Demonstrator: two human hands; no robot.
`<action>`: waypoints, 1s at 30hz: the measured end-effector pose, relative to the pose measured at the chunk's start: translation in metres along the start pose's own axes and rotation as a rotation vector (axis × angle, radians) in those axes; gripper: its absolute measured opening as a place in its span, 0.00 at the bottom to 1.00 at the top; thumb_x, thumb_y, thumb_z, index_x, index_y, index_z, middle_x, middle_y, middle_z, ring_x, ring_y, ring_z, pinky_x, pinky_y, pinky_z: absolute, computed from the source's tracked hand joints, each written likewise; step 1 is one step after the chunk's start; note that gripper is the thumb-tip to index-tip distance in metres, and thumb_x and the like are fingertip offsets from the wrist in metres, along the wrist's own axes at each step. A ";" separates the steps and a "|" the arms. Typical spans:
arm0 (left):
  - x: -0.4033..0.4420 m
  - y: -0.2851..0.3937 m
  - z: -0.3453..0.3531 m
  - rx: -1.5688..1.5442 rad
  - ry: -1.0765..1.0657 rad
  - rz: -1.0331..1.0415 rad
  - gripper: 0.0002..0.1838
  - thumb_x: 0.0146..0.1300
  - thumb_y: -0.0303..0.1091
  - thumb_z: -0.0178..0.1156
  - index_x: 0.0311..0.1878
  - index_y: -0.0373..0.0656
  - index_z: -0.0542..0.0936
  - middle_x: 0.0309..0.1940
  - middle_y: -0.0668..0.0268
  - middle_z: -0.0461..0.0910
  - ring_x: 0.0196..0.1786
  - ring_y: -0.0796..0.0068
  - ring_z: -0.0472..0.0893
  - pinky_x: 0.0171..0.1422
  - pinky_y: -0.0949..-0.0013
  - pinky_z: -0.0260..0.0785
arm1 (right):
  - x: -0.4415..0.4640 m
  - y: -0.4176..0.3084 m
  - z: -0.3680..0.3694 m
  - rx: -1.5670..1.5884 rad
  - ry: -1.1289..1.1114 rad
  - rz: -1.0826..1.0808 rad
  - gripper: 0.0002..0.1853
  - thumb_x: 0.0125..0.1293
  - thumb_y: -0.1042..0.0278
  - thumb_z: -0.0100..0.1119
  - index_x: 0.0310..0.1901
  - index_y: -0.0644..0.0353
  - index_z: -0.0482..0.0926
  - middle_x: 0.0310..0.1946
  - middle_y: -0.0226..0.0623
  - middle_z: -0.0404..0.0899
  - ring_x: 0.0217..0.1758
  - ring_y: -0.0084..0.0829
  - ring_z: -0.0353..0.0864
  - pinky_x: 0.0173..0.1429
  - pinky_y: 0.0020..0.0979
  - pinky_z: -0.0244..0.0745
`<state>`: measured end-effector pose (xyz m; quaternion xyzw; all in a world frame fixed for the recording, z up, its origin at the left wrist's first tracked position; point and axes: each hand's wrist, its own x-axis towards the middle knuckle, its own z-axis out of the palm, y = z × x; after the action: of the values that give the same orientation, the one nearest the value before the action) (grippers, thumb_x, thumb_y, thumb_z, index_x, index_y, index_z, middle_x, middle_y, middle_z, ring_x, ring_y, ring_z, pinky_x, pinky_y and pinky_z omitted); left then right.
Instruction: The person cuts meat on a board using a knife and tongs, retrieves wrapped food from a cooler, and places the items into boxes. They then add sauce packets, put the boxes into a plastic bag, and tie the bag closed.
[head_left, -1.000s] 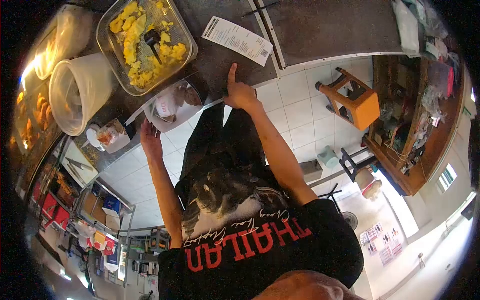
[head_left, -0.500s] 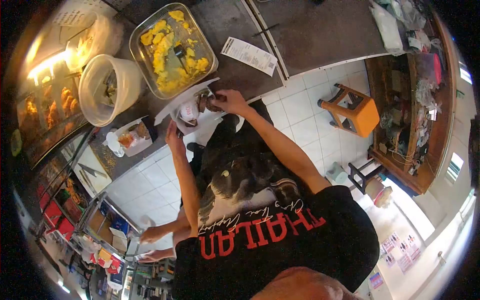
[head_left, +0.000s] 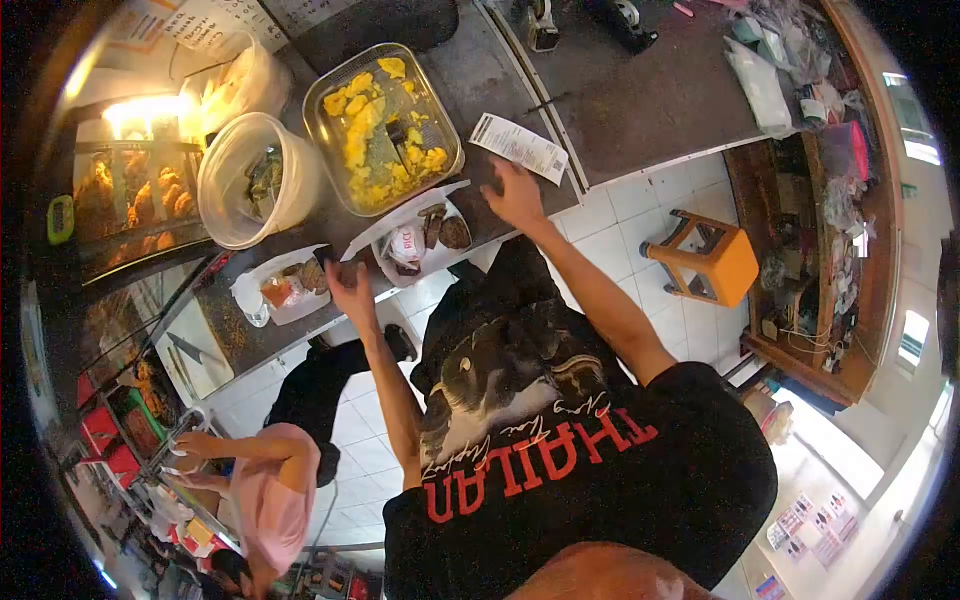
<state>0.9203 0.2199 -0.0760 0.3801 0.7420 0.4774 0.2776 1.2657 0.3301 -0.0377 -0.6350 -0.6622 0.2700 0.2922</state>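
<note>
An open paper food box (head_left: pixel 425 262) rests near the counter's front edge. Inside it are a wrapped packet marked RICE (head_left: pixel 406 243) and brown fried pieces (head_left: pixel 452 233). My left hand (head_left: pixel 352 293) is between this box and a second open box (head_left: pixel 298 308), its fingers apart and holding nothing visible. That second box contains a small bag of orange-red sauce (head_left: pixel 279 291) and a brown piece of food. To the right of the first box, my right hand (head_left: pixel 517 193) is empty with fingers spread, just below a printed receipt (head_left: pixel 519 148).
Behind the boxes stand a metal tray (head_left: pixel 447 170) of yellow food with a dark utensil and a clear plastic tub (head_left: pixel 225 200). A co-worker in a pink top (head_left: pixel 270 490) is at the left. An orange stool (head_left: pixel 722 262) stands on the floor at right.
Both hands have let go of the food box, which now sits on the counter. My right hand has moved right towards the receipt. More of the co-worker is in view.
</note>
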 end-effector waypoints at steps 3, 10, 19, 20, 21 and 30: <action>0.023 0.055 -0.005 0.303 -0.114 0.401 0.29 0.56 0.27 0.66 0.63 0.35 0.74 0.56 0.52 0.79 0.54 0.56 0.80 0.60 0.63 0.70 | 0.030 -0.024 -0.013 -0.122 0.011 -0.434 0.16 0.56 0.69 0.64 0.47 0.60 0.81 0.35 0.39 0.80 0.45 0.43 0.79 0.49 0.40 0.77; 0.002 0.029 -0.006 0.408 -0.266 0.491 0.15 0.51 0.25 0.69 0.44 0.37 0.82 0.37 0.53 0.83 0.41 0.54 0.84 0.47 0.60 0.75 | -0.018 0.022 0.027 -0.121 -0.182 -0.485 0.10 0.55 0.75 0.57 0.40 0.61 0.76 0.36 0.44 0.78 0.43 0.48 0.78 0.47 0.45 0.76; -0.034 0.015 0.025 0.182 -0.062 0.051 0.18 0.57 0.30 0.71 0.50 0.32 0.83 0.41 0.53 0.87 0.44 0.69 0.85 0.50 0.66 0.76 | -0.041 -0.002 0.036 -0.095 -0.070 -0.277 0.16 0.52 0.76 0.59 0.45 0.62 0.77 0.41 0.47 0.78 0.49 0.53 0.75 0.53 0.46 0.74; -0.032 0.014 0.024 0.191 -0.078 0.065 0.18 0.56 0.29 0.70 0.50 0.32 0.83 0.42 0.52 0.86 0.44 0.67 0.86 0.51 0.65 0.76 | -0.035 -0.019 0.021 -0.105 -0.038 -0.346 0.16 0.54 0.75 0.59 0.46 0.62 0.78 0.41 0.48 0.78 0.49 0.53 0.75 0.54 0.46 0.74; -0.032 0.013 0.023 0.199 -0.094 0.077 0.19 0.55 0.27 0.70 0.50 0.32 0.83 0.42 0.51 0.86 0.44 0.65 0.86 0.51 0.65 0.76 | -0.032 -0.028 0.014 -0.115 -0.007 -0.414 0.16 0.55 0.73 0.59 0.47 0.63 0.78 0.42 0.49 0.78 0.50 0.54 0.75 0.55 0.47 0.74; -0.039 0.022 0.029 0.142 -0.025 -0.015 0.14 0.59 0.28 0.67 0.47 0.31 0.84 0.34 0.56 0.87 0.38 0.76 0.83 0.44 0.69 0.74 | -0.049 0.015 0.078 0.194 -0.090 -0.154 0.20 0.53 0.69 0.63 0.49 0.64 0.79 0.46 0.55 0.81 0.45 0.58 0.79 0.52 0.48 0.74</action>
<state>0.9710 0.2075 -0.0651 0.3991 0.7733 0.4168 0.2628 1.2200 0.2825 -0.1043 -0.5384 -0.6920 0.3380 0.3421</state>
